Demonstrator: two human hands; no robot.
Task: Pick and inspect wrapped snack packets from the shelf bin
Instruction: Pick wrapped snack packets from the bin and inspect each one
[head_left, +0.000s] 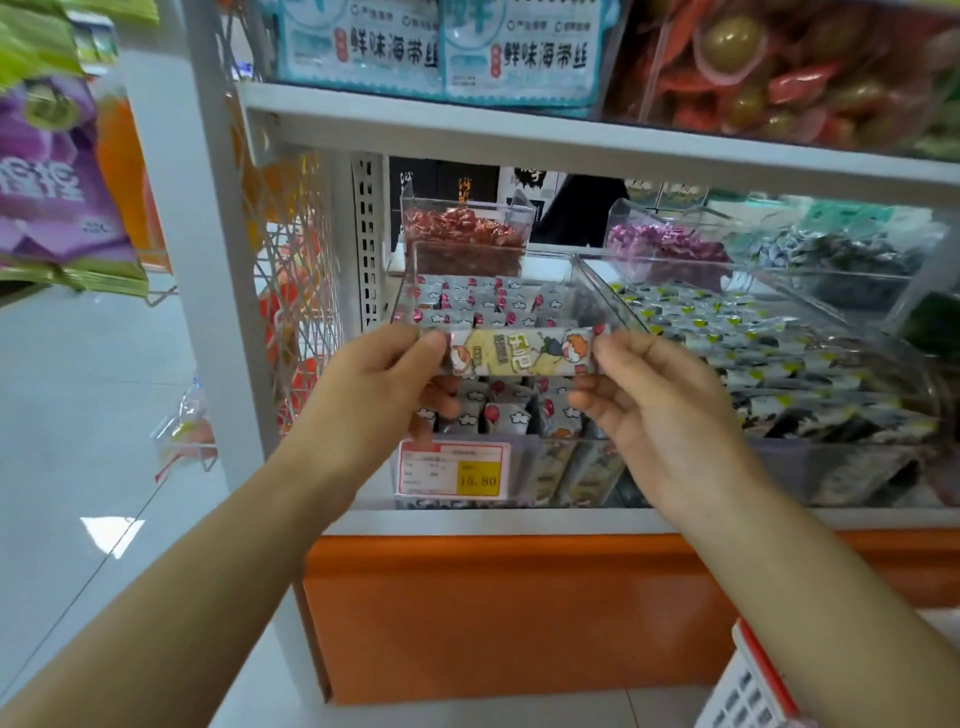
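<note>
Hands at centre frame stretch a long wrapped snack packet (522, 352) above the clear shelf bin (587, 312); the left hand (382, 379) pinches one sealed end, the right hand (647, 395) the other. Light, crinkly and probably slick, the wrapper seems best held by those flat end seals.

snack packet (521, 352) ends: covered by thumbs of left hand (374, 384) and right hand (660, 410).
price tag (453, 469) small print: too small to read.
basket (748, 691): cut off at bottom edge.
purple bag (52, 182): cropped at left edge, lettering blurred.
</note>
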